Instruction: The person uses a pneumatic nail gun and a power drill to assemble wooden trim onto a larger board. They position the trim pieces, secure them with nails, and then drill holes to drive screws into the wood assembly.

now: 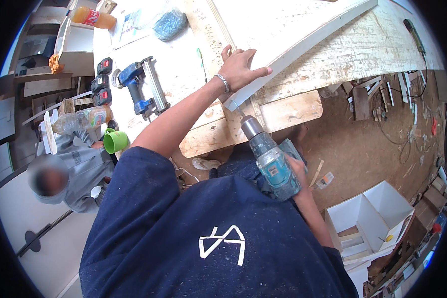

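My right hand (297,171) is wrapped round the grip of a teal and grey cordless drill (275,166). Its thin bit points up and away from me, with the tip at the near end of a long white board (303,47); whether it has entered the board I cannot tell. My left hand (241,72), wearing a bracelet at the wrist, rests by that same end with fingers spread and the thumb stretched over the board. Under the board is a worn wooden worktable (342,62) with pale paint marks.
Left on the table are a blue nail gun (134,87), several black batteries (102,82), a green mug (115,141) and a bag of nails (170,25). A person in grey (79,166) is at the left. A white box (370,218) stands lower right; offcuts litter the floor.
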Motion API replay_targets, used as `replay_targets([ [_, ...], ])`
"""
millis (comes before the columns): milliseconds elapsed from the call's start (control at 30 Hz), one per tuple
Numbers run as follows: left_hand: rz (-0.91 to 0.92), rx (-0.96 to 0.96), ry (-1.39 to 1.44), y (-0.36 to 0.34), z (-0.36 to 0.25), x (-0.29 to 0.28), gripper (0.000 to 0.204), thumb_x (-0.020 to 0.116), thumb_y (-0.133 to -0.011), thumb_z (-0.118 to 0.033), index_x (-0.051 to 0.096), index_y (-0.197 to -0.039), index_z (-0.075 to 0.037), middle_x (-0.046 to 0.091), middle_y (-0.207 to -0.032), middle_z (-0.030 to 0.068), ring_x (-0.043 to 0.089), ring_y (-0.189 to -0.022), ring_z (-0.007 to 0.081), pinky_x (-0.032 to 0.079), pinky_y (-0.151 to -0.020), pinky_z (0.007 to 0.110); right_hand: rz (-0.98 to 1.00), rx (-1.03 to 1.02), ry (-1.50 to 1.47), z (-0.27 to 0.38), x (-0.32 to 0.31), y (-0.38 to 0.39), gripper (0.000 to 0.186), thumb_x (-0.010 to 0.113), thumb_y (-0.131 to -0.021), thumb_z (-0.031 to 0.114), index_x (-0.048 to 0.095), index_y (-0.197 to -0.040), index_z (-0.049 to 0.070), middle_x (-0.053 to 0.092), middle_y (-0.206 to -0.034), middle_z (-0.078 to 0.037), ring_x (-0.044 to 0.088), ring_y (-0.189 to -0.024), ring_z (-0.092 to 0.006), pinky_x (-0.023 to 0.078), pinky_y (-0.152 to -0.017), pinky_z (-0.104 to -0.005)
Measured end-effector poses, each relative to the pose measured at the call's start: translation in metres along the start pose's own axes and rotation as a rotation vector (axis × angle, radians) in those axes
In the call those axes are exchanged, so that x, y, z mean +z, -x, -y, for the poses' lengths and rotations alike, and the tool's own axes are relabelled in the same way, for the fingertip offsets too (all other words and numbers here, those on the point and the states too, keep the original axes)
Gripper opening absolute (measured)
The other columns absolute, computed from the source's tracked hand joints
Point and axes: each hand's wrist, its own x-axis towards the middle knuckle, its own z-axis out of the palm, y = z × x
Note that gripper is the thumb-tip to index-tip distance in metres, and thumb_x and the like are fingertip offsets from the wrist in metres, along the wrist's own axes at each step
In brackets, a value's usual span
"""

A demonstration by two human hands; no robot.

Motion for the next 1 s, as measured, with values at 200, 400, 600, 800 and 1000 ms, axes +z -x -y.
replay_targets([
  [200,-0.009,0.0,0.015,0.0,0.001,0.002,0.107,0.055,-0.085,-0.076,0.044,-0.15,0.009,0.059,-0.139,0.0291,0.043,-0.145,0.0356,-0.001,-0.127,0.055,0.001,-0.04,0.056,0.0,0.004,-0.007,0.03,0.076,-0.081,0.005,0.068,-0.109,-0.002,0.071,-0.087,-0.016,0.073,-0.077,-0.0277,0.054,-0.069,-0.0354],
  [400,-0.02,0.011,0.004,-0.001,0.004,0.003,0.107,0.054,-0.086,-0.077,0.045,-0.15,0.008,0.059,-0.138,0.0285,0.043,-0.145,0.0355,-0.001,-0.127,0.055,-0.013,-0.022,0.028,0.0,0.008,-0.008,0.03,0.076,-0.081,0.006,0.067,-0.108,-0.003,0.071,-0.086,-0.017,0.073,-0.077,-0.0297,0.054,-0.068,-0.0362],
  [600,-0.023,0.003,0.015,-0.002,0.003,0.005,0.107,0.054,-0.086,-0.077,0.045,-0.15,0.009,0.059,-0.138,0.0284,0.043,-0.145,0.0353,-0.001,-0.127,0.054,-0.009,-0.015,0.027,-0.001,0.008,-0.011,0.029,0.075,-0.081,0.006,0.067,-0.108,-0.002,0.071,-0.086,-0.017,0.073,-0.077,-0.0287,0.053,-0.067,-0.0362],
  [800,-0.105,0.025,0.049,-0.002,0.003,0.011,0.101,0.055,-0.083,-0.076,0.055,-0.14,0.008,0.066,-0.121,0.0264,0.051,-0.134,0.0372,0.001,-0.125,0.056,-0.023,0.017,-0.024,0.008,0.008,-0.014,0.031,0.077,-0.08,0.006,0.068,-0.11,-0.002,0.072,-0.087,-0.016,0.073,-0.077,-0.025,0.054,-0.068,-0.0353],
  [1000,-0.035,-0.003,0.037,0.002,-0.006,0.002,0.102,0.056,-0.085,-0.074,0.05,-0.146,0.007,0.062,-0.134,0.0274,0.046,-0.141,0.0366,0.001,-0.126,0.055,0.003,0.07,-0.108,0.014,0.004,-0.019,0.033,0.078,-0.081,0.006,0.07,-0.112,-0.001,0.075,-0.09,-0.01,0.073,-0.08,-0.0181,0.055,-0.071,-0.0326],
])
